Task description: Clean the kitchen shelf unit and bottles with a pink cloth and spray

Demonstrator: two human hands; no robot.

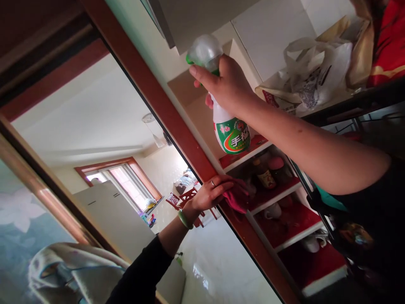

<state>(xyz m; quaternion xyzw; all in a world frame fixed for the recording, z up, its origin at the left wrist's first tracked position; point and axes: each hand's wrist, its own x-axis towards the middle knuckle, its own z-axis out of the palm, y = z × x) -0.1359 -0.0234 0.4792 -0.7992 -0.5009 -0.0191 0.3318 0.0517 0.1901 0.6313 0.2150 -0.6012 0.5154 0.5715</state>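
Observation:
The view is strongly tilted. My right hand (228,84) is raised and closed round the neck of a white spray bottle (230,131) with a green label and a clear cap, a finger on its trigger. Lower down, my left hand (210,193), with a ring and a green bangle on the wrist, presses a pink cloth (237,198) against the red-brown wooden door frame (177,122). The cloth is bunched under my fingers at the frame's edge, next to a shelf unit.
A white shelf unit with red-lined shelves (284,219) holds bottles and cups beside the frame. White plastic bags (310,80) lie on top of it. Through the doorway are a glossy tiled floor (221,266), a window (126,181) and a red chair (190,198).

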